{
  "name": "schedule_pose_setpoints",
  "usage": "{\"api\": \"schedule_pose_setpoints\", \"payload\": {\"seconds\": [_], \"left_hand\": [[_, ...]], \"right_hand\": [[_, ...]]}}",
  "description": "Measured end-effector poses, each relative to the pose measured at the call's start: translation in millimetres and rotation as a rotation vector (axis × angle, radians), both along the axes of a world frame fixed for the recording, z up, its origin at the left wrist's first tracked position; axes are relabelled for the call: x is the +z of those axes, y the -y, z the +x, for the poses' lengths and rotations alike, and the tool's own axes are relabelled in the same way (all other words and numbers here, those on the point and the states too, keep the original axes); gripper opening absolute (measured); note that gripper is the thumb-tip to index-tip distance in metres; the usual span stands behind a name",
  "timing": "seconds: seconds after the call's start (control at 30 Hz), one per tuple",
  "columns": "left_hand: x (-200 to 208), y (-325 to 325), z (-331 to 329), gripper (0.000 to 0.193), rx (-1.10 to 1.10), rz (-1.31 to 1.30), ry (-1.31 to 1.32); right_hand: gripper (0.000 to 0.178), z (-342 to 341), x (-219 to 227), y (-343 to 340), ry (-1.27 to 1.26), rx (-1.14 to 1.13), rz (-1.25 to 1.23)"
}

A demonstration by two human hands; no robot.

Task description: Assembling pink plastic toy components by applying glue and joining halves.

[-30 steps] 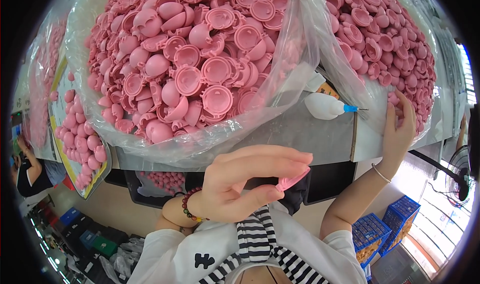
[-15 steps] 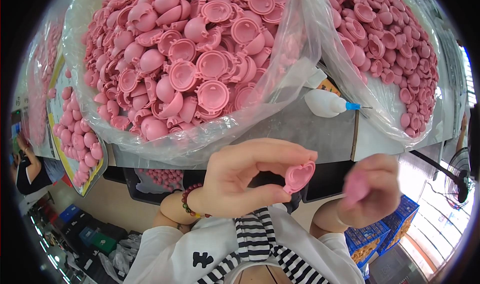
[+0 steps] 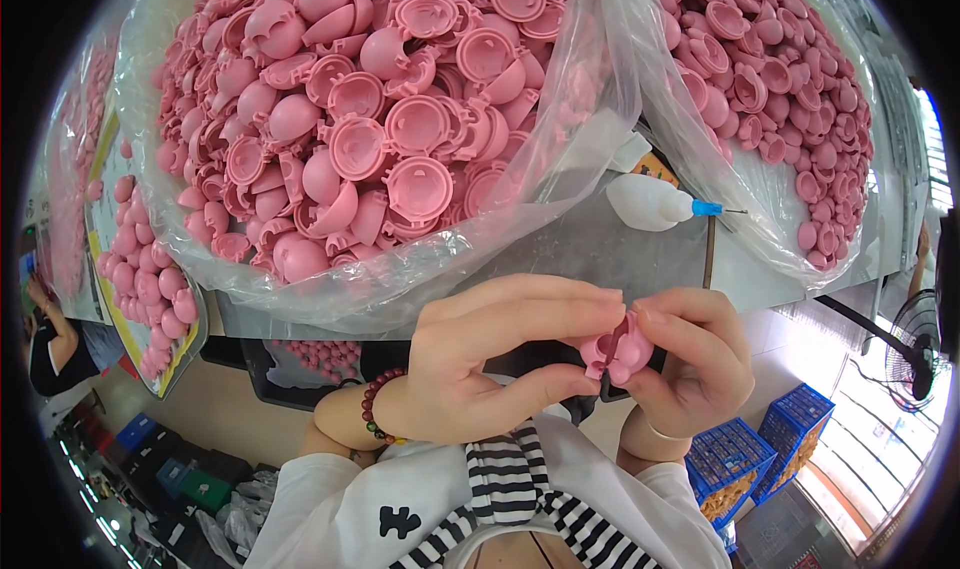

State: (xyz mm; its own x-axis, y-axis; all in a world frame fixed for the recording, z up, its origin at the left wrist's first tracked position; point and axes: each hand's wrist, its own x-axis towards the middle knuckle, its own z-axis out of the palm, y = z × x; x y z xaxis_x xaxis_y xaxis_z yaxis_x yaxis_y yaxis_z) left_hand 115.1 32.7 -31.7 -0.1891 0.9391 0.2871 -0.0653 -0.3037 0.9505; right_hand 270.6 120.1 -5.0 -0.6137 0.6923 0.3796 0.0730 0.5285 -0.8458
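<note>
In front of my chest, my left hand (image 3: 490,354) pinches a pink plastic half-shell (image 3: 597,350) between thumb and fingertips. My right hand (image 3: 700,359) grips a second pink plastic half-shell (image 3: 632,349) and brings it against the first. The two pieces meet side by side, with a narrow dark gap showing between them. Fingertips cover parts of both. Beyond my hands, a clear plastic bag (image 3: 400,304) holds a big heap of pink half-shells (image 3: 358,149). A white squeeze bottle (image 3: 645,204) with a blue needle tip lies on the grey table (image 3: 560,269).
Another clear bag of smaller pink shells (image 3: 790,109) lies at the right. At the left, a yellow-edged tray (image 3: 190,339) carries rounded pink pieces. A dark bin (image 3: 270,379) with pink pieces sits below the table edge. Blue crates (image 3: 725,459) and a fan (image 3: 910,349) stand right.
My right hand has moved left and brought its pink half-shell up to the one in my left hand. The left hand has stayed nearly in place.
</note>
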Motion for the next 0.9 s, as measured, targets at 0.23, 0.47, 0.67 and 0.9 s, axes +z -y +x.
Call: {"api": "schedule_pose_setpoints", "payload": {"seconds": [0.23,0.47,0.67,0.9], "left_hand": [[-2.9,-4.4,1.5,0.038,0.0,-0.039,-0.049],[-6.4,-6.6,2.0,0.037,0.012,-0.018,-0.084],[-4.8,-7.3,6.7,0.034,0.071,-0.075,-0.02],[-7.8,-7.4,2.6,0.036,0.028,-0.021,-0.048]], "right_hand": [[0.037,-0.5,-1.3,-0.2,0.018,-0.03,0.014],[0.036,-1.8,-5.4,-3.9,0.011,-0.012,0.01],[0.035,-1.3,-3.3,-6.0,0.044,0.018,0.038],[0.035,-1.9,-6.7,-3.9,0.032,-0.01,0.041]]}}
